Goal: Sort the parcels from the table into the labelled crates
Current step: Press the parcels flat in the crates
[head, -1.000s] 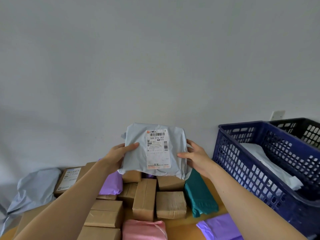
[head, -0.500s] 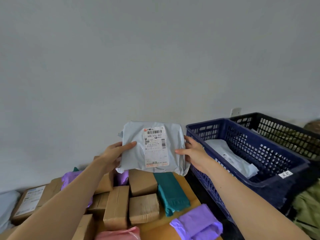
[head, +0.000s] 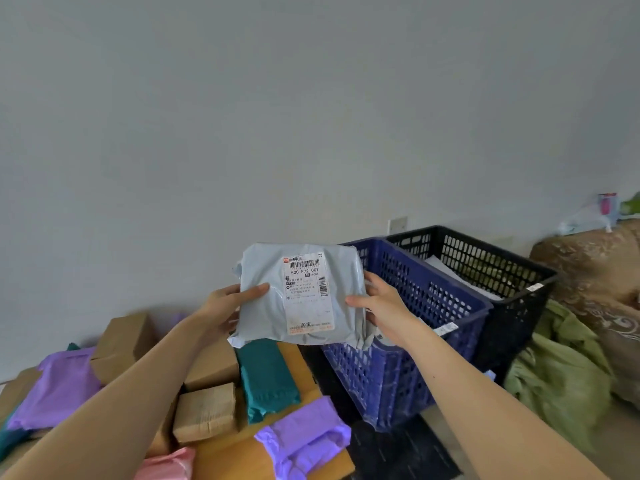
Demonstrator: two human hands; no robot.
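I hold a grey poly-mailer parcel upright in front of me, its white shipping label facing the camera. My left hand grips its left edge, thumb on the front. My right hand grips its right edge the same way. The parcel hangs above the table's right end, just left of a blue crate. A black crate stands behind the blue one, with a pale parcel inside. Small white labels are stuck on both crates' rims.
On the wooden table lie several parcels: brown boxes, a teal mailer, purple mailers, a pink one. Green cloth and a brown patterned cover lie right of the crates. A plain wall stands behind.
The view has swung right, and the parcel, held in both hands, has moved rightward toward the blue crate. The black crate and the cloth heap have come into view.
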